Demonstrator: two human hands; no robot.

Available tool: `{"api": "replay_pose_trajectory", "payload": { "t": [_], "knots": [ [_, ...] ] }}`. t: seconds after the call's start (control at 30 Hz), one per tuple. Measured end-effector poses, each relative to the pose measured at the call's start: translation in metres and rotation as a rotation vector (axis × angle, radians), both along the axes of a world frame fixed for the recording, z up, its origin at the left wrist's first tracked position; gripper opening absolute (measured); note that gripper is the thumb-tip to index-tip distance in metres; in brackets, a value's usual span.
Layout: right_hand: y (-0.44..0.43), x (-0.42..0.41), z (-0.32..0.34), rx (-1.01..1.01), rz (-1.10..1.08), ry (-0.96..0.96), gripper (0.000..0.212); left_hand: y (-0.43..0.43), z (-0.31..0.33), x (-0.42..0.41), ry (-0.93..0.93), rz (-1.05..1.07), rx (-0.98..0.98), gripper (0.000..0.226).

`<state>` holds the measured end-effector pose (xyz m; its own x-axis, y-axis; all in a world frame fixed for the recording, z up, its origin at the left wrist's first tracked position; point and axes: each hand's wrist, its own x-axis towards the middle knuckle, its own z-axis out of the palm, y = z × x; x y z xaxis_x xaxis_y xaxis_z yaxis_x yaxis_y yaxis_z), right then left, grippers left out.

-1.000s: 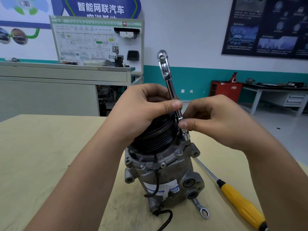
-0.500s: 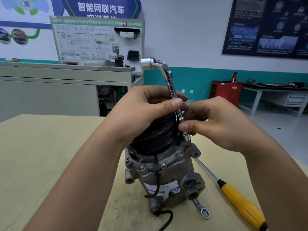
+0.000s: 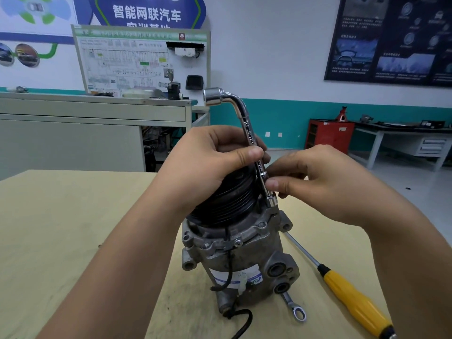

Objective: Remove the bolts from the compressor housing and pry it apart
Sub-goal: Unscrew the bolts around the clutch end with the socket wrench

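- Workshop classroom, posters and a wiring board on the back wall; work sits on a tan bench top (image 3: 61, 241).
- Compressor housing (image 3: 244, 260) stands on end near the bench middle, black pulley (image 3: 227, 199) up, not clamped as far as I can see.
- L-socket wrench (image 3: 247, 123) stands nearly upright, leaning slightly; its lower socket is seated at the housing's top flange. Bolt head itself is hidden inside the socket.
- Left hand (image 3: 203, 162) is curled over the pulley, thumb and fingers closed round the upper shank.
- Right hand (image 3: 318, 182) pinches the lower shank just above the socket, thumb in front.
- My read: finger-spinning 1 flange bolt; other flange fasteners look in place, so prying is not close.
- Risks:
  - shank leans, so the socket may sit cocked and round the head or slip off.
  - housing is free-standing; side load from the wrench could tip it.
  - freed bolt could drop and roll off the bench.
- Yellow screwdriver (image 3: 354, 299) and ring spanner (image 3: 294, 308) lie on the right, the spanner tucked against the housing base.
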<state>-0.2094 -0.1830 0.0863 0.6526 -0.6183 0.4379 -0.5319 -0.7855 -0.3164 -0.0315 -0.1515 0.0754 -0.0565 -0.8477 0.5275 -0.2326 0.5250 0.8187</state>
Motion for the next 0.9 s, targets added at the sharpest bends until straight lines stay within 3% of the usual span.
{"api": "replay_pose_trajectory", "payload": {
  "t": [0.07, 0.13, 0.4, 0.57, 0.8, 0.9],
  "knots": [
    [0.002, 0.001, 0.001, 0.040, -0.006, -0.040, 0.016, 0.001, 0.000, 0.000, 0.007, 0.055, -0.002, 0.030],
    [0.003, 0.001, 0.001, 0.067, -0.023, -0.116, 0.013, 0.002, 0.001, -0.001, 0.018, 0.097, -0.008, 0.044],
    [0.006, 0.008, -0.001, 0.047, -0.077, -0.187, 0.033, 0.003, 0.002, -0.003, 0.026, 0.108, 0.009, 0.054],
    [0.004, 0.013, -0.005, 0.033, -0.097, -0.196, 0.031, 0.002, 0.000, -0.002, 0.033, 0.081, 0.017, 0.049],
    [0.004, 0.009, -0.003, 0.077, -0.026, -0.190, 0.036, 0.001, 0.000, 0.002, -0.006, -0.046, 0.016, 0.010],
    [0.002, 0.007, -0.003, 0.102, 0.008, -0.179, 0.024, 0.000, -0.001, 0.003, -0.007, -0.087, 0.016, 0.009]
  ]
}}
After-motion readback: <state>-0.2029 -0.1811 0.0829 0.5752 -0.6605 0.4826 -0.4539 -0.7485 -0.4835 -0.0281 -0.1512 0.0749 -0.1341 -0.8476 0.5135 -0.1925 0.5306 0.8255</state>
